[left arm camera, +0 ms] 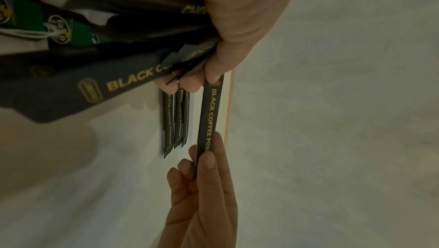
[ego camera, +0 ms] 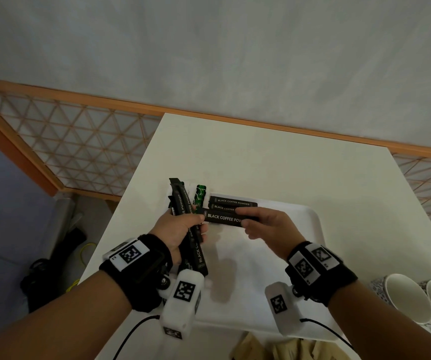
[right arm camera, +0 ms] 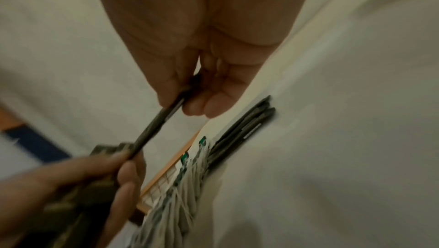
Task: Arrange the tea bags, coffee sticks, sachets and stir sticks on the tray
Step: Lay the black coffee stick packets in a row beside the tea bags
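Note:
My left hand grips a bundle of black coffee sticks upright over the left end of the white tray. My right hand pinches the right end of one black coffee stick, held level; its left end touches my left thumb. In the left wrist view, that coffee stick spans from my left hand to the right fingers. Several coffee sticks lie side by side at the tray's far edge, beside green tea bags.
The tray sits on a white table. Two white cups stand at the right front. Brown paper sachets lie at the near edge. A wooden lattice screen stands behind the table to the left.

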